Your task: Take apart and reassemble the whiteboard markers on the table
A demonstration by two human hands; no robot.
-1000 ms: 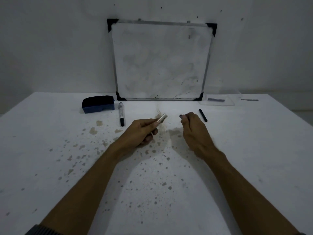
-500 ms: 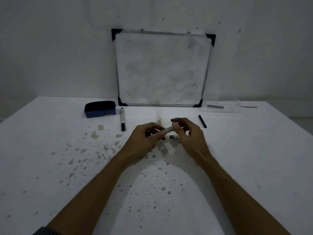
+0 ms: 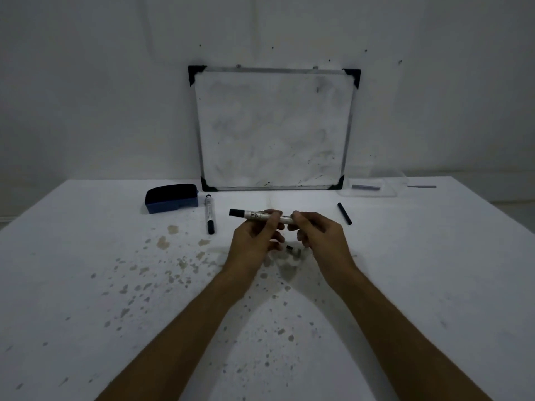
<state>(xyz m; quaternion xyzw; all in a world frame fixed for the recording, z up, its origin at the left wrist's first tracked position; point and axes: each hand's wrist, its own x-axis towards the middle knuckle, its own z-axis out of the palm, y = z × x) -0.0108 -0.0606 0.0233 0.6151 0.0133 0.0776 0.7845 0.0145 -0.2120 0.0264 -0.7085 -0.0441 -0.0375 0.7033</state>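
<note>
A white marker barrel [image 3: 254,214] with a black end pointing left is held level above the table by both hands. My left hand [image 3: 254,241] grips its middle from below. My right hand [image 3: 320,237] pinches its right end with the fingertips. Under the hands a small black-and-white marker part [image 3: 293,250] lies on the table. A second whole marker [image 3: 209,213] with a black cap lies to the left, pointing toward me. A thin black stick [image 3: 344,213], perhaps an ink core, lies to the right.
A blue eraser [image 3: 172,198] sits at the back left. A whiteboard [image 3: 273,128] leans on the wall. A clear tray [image 3: 373,188] with a grey piece stands at the back right. The white table [image 3: 434,270] is stained with brown spots.
The hands were apart one second ago, then came together on the marker barrel. The barrel now lies level with its black end out to the left. The view has tilted up a little.
</note>
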